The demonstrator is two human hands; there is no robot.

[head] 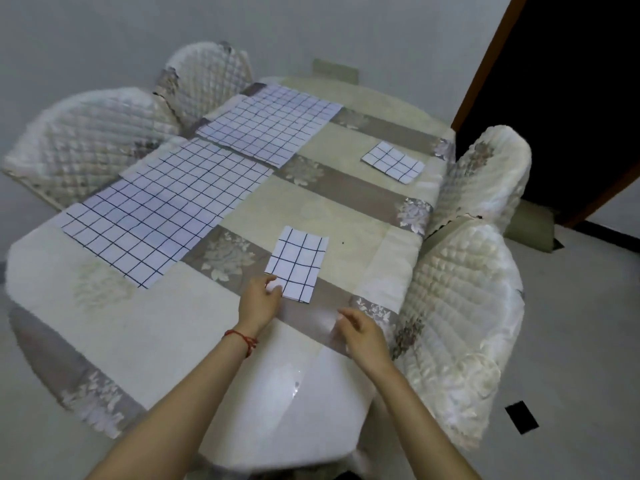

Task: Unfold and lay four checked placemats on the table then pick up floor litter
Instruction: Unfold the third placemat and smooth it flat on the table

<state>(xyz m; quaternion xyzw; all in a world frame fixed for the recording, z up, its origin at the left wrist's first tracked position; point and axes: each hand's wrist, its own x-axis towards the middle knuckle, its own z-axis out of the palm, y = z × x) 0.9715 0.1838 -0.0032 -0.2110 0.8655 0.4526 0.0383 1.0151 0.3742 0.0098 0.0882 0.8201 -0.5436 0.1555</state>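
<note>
Folded placemat (297, 264) pinched, seemingly, by left hand (259, 299); right hand (360, 332) grip spread, near chair (460, 327).

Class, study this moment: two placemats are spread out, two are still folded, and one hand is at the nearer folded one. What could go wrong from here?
1. The left hand touches only a corner of the near folded placemat; opened one-handed, it may land crooked.
2. Unfolded, it could overlap the spread placemat beside it.
3. The far folded placemat lies near the table edge and could slip off.
</note>
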